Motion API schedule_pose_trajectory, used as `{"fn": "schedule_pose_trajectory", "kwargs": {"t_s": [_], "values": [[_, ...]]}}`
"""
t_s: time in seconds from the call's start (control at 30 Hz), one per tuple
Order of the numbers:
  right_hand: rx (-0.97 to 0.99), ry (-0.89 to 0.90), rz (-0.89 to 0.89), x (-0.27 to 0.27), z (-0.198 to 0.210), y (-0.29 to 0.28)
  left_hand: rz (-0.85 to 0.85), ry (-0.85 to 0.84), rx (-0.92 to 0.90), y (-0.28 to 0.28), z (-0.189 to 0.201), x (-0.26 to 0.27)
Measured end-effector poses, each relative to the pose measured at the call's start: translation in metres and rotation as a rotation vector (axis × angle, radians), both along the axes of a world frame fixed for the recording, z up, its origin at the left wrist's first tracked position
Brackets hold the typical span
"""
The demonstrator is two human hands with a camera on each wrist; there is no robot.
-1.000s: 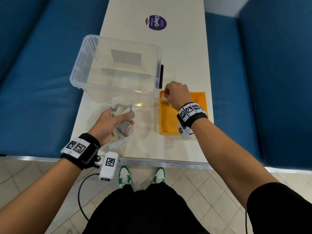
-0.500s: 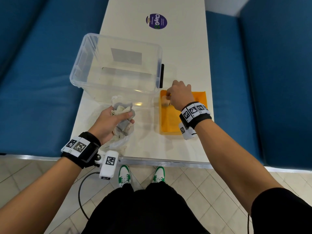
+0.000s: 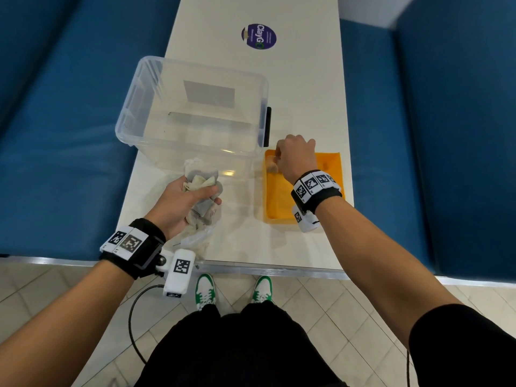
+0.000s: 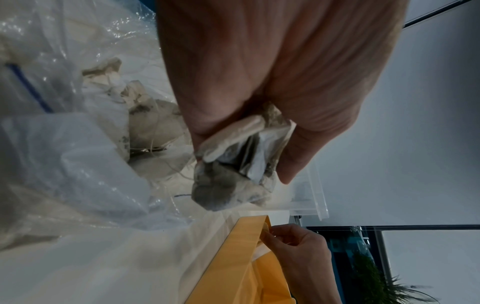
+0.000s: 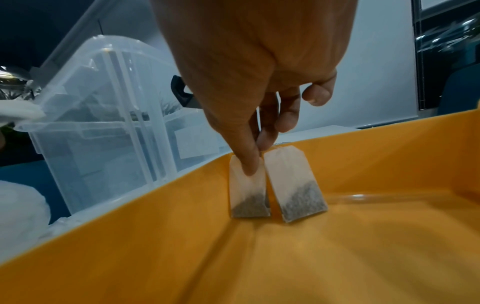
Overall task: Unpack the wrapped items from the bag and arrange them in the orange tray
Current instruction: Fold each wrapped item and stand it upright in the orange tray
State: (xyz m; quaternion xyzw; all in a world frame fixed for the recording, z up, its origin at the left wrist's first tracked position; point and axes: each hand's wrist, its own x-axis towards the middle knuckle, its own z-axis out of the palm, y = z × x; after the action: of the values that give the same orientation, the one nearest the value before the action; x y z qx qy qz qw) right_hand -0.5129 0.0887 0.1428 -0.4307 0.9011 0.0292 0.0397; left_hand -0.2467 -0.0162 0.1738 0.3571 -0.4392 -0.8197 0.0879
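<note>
— So, from the head view, what are your hands on?

— Your left hand [image 3: 178,203] is curled round a clear plastic bag [image 3: 201,219] of tea bags, near the counter's [image 3: 304,88] near left edge. Your right hand [image 3: 296,157] hangs over the far left corner of the orange tray [image 3: 333,163], fingers bent downward. A clear storage bin [image 3: 192,113] stands just beyond the bag, left of the tray. Far up the counter sits a purple sticker [image 3: 258,36].

— And the left wrist view?

— There your left hand [image 4: 272,82] has its grip closed on a bunch of tea bags [image 4: 233,170] through the bag [image 4: 78,154], with more loose ones lying deeper in the plastic. Below, the orange tray's [image 4: 241,246] rim shows, and your right hand [image 4: 303,251] is at its corner, pinching something pale.

— What does the right wrist view add?

— Your right hand [image 5: 249,72] pinches the top of the left tea bag [image 5: 246,195] between thumb and forefinger; it stands nearly upright against the far left wall of the orange tray [image 5: 155,257]. A second tea bag [image 5: 296,189] leans against the wall just beside it on the right, and the two look almost touching. The other fingers are loosely curled above. The storage bin [image 5: 103,123] stands past the tray wall.
</note>
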Motion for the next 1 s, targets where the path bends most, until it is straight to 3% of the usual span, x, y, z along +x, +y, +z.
{"fn": "schedule_pose_trajectory", "kwargs": {"t_s": [0.37, 0.67, 1.0], "values": [[-0.139, -0.068, -0.096, -0.009, 0.006, 0.01, 0.006, 0.009, 0.014, 0.0, -0.004, 0.001], [0.089, -0.054, 0.016, -0.025, 0.008, 0.03, 0.004, 0.0, 0.002, 0.001, -0.001, -0.002], [-0.11, -0.04, -0.044, -0.02, -0.005, 0.028, 0.008, -0.005, 0.009, 0.002, 0.0, -0.001]]}}
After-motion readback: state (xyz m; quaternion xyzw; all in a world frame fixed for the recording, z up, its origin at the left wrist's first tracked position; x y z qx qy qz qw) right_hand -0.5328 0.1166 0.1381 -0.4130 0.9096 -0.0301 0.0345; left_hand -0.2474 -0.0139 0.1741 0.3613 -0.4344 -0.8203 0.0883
